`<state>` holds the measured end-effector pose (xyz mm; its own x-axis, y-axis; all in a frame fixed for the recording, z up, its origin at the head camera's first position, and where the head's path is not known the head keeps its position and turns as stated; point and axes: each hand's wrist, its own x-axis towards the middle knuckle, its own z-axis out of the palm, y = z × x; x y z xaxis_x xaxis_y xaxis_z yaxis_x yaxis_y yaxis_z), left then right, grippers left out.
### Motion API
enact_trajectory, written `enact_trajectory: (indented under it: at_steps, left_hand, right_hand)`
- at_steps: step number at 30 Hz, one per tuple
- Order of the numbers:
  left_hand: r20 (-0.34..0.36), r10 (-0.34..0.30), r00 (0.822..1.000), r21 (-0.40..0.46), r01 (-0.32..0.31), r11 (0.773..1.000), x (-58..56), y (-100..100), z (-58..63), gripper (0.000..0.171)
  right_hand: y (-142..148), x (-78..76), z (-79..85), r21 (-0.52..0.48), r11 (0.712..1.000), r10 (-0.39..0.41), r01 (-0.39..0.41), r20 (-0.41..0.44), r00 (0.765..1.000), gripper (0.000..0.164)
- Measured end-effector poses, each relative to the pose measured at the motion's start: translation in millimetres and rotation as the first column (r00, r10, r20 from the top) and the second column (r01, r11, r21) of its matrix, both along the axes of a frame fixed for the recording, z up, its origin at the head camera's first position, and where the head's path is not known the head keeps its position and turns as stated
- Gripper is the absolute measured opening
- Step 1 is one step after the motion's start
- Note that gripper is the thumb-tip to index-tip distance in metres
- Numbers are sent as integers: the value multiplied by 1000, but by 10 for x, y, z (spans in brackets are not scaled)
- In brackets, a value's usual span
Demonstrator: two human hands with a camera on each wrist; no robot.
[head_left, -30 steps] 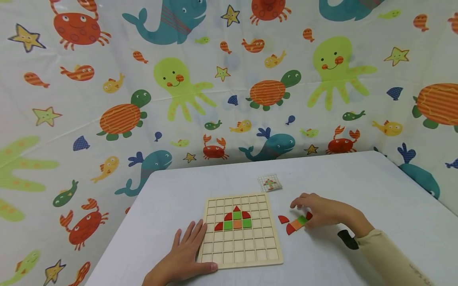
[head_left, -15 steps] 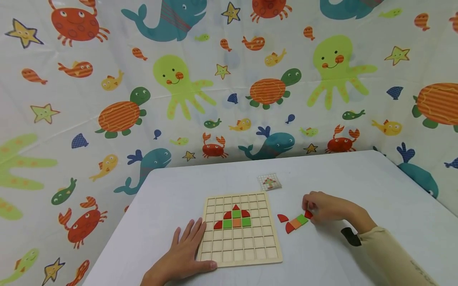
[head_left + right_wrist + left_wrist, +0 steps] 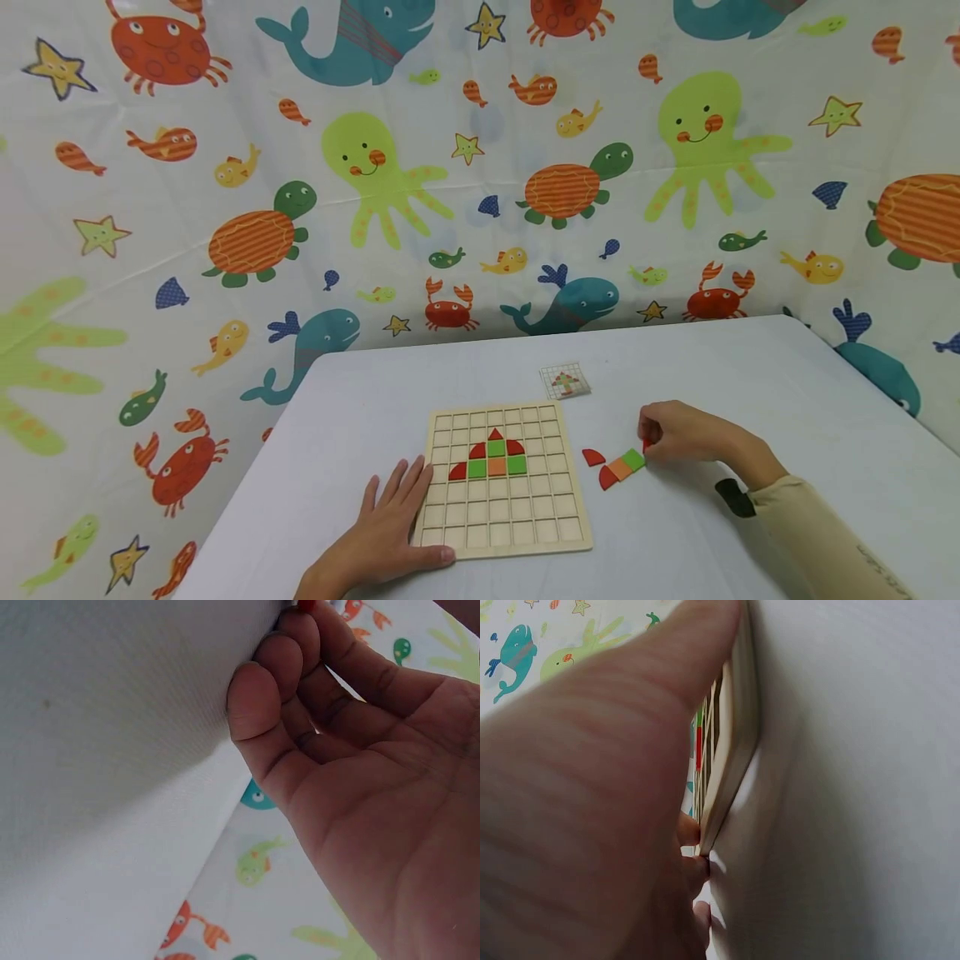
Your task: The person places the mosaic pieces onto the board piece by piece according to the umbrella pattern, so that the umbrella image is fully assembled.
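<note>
A wooden grid board (image 3: 510, 533) lies on the table with red, green and orange tiles set in its upper middle cells. My left hand (image 3: 382, 533) rests with fingers spread along the board's left edge, the thumb at its front left corner. To the right of the board, my right hand (image 3: 686, 433) pinches a red tile (image 3: 646, 447) between thumb and fingers; only a bit of red shows in the right wrist view. Just left of these fingers lie a green tile (image 3: 633, 459), an orange tile (image 3: 619, 469) and a red quarter-round tile (image 3: 607, 477). Another red quarter-round tile (image 3: 593, 457) lies nearer the board.
A small pattern card (image 3: 566, 382) showing a coloured figure on a grid lies behind the board. The white table (image 3: 750, 367) ends at a curtain (image 3: 480, 250) printed with sea animals. A dark strap (image 3: 736, 497) sits at the right sleeve cuff.
My right hand has drawn its fingers together and shifted slightly right, taking the red tile beside the green one into a pinch. The left hand and board have stayed put.
</note>
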<state>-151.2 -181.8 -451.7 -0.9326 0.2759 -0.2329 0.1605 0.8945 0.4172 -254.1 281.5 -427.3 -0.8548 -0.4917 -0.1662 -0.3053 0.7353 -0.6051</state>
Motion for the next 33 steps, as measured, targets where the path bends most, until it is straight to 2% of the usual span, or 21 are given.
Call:
enact_trajectory:
  at_steps: [8,13,23,33]
  left_hand:
    - [4,7,1000,-10,-7,1000,1,12,8,130]
    - [2,6,1000,-7,-6,1000,6,5,-7,131]
    - [-17,1,1000,-15,-1,1000,7,-8,14,130]
    - [-5,-8,1000,-1,8,1000,-19,-14,-22,128]
  right_hand:
    - [-30,-55,-11,-20,999,-34,33,-48,998,19]
    - [-125,-57,-15,-67,997,-49,45,-63,997,22]
    - [-392,31,56,-197,979,40,-59,-98,994,24]
    - [-659,42,99,-207,969,105,-133,-138,985,23]
